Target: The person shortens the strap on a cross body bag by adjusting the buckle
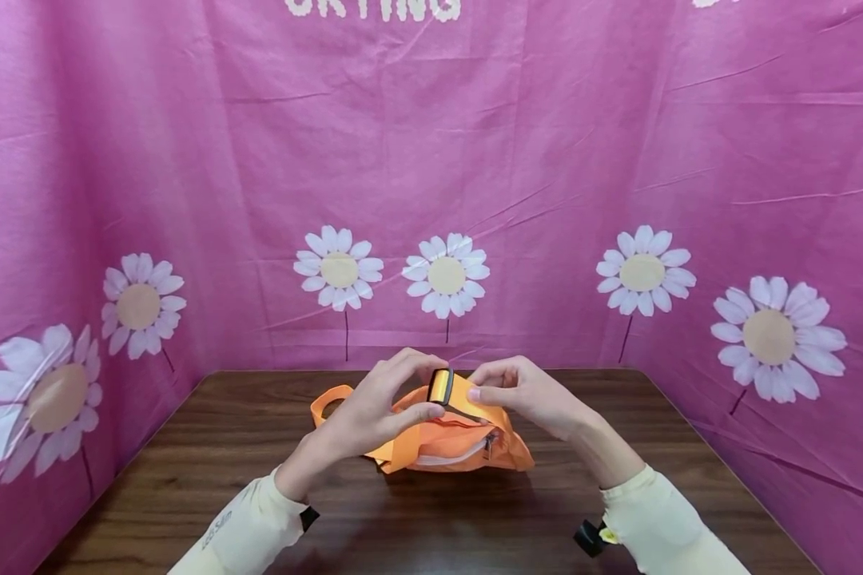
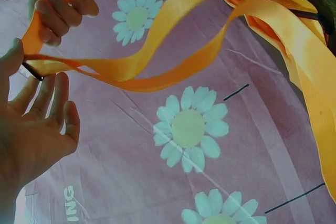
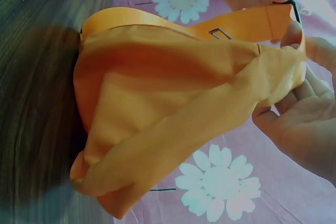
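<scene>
An orange zippered waist bag (image 1: 453,447) sits on the wooden table, its strap lifted above it. My left hand (image 1: 377,399) pinches a black slider buckle (image 1: 441,386) on that strap between thumb and fingers; the left wrist view has the buckle (image 2: 32,71) at the fingertips. Just right of the buckle, my right hand (image 1: 532,393) pinches the orange strap (image 1: 463,397) with thumb and curled fingers. In the right wrist view these fingers grip orange fabric at the end of the bag (image 3: 157,98). Two bands of strap (image 2: 173,19) hang loosely from the left hand toward the bag.
A strap loop (image 1: 331,395) sticks out left of the bag. Dark wooden table (image 1: 208,447) surrounds it. Pink cloth (image 1: 532,160) printed with white daisies hangs behind and on both sides. Black wrist mounts (image 1: 590,537) show at the sleeves.
</scene>
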{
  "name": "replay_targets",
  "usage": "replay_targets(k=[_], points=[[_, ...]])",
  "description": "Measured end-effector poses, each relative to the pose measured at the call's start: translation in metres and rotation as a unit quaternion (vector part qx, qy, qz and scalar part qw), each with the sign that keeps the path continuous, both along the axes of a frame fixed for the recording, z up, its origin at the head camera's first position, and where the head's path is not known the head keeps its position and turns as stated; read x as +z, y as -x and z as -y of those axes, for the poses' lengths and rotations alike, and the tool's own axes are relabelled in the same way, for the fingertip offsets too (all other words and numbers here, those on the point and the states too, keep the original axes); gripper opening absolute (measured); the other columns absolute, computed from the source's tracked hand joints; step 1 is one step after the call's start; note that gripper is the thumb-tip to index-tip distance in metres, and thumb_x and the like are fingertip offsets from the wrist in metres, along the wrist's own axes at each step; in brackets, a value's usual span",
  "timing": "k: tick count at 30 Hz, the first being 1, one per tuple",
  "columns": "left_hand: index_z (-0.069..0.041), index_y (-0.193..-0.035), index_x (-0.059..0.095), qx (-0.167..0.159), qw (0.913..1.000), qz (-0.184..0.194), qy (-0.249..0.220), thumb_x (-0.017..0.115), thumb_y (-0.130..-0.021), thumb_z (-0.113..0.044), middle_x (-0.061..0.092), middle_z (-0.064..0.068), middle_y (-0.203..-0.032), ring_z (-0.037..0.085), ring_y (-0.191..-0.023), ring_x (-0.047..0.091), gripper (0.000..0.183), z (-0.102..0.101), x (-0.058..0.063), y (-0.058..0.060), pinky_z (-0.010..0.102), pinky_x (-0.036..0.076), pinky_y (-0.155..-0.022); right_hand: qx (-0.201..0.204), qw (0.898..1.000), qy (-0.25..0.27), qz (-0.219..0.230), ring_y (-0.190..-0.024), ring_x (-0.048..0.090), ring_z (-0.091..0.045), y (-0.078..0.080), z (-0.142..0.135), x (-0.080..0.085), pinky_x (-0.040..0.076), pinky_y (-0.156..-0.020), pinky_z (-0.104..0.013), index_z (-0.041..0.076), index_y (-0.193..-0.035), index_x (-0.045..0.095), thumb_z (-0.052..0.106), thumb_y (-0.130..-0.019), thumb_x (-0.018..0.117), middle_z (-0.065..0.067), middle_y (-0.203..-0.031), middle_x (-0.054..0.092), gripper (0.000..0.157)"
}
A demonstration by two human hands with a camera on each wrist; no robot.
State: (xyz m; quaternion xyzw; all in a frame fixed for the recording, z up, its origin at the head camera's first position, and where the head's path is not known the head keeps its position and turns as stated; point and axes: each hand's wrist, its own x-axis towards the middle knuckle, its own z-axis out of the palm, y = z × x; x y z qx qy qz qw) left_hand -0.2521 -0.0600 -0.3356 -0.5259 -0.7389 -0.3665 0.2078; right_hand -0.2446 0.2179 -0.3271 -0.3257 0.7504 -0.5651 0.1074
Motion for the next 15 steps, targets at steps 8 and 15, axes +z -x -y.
replay_targets(k=[8, 15], points=[[-0.022, -0.135, 0.059, 0.02, 0.9994, -0.008, 0.029, 0.082, -0.089, -0.032, 0.057, -0.014, -0.13, 0.007, -0.121, 0.053, 0.052, -0.0037, -0.0019, -0.0026, 0.043, 0.041, -0.093, -0.013, 1.0, -0.002, 0.009, -0.074, 0.063, -0.019, -0.0041, 0.0077, -0.0016, 0.054, -0.072, -0.035, 0.006, -0.109, 0.076, 0.022, -0.099, 0.069, -0.02, -0.085, 0.069, 0.02], [-0.018, -0.134, 0.062, 0.013, 0.9995, -0.029, -0.009, 0.085, -0.085, -0.027, 0.06, -0.011, -0.129, 0.01, -0.119, 0.056, 0.054, -0.005, -0.0016, -0.0029, 0.043, 0.042, -0.094, -0.012, 1.0, -0.01, -0.001, -0.083, 0.065, -0.023, -0.0023, 0.0069, -0.0007, 0.054, -0.082, -0.041, 0.009, -0.11, 0.076, 0.025, -0.099, 0.068, -0.019, -0.093, 0.071, 0.021]])
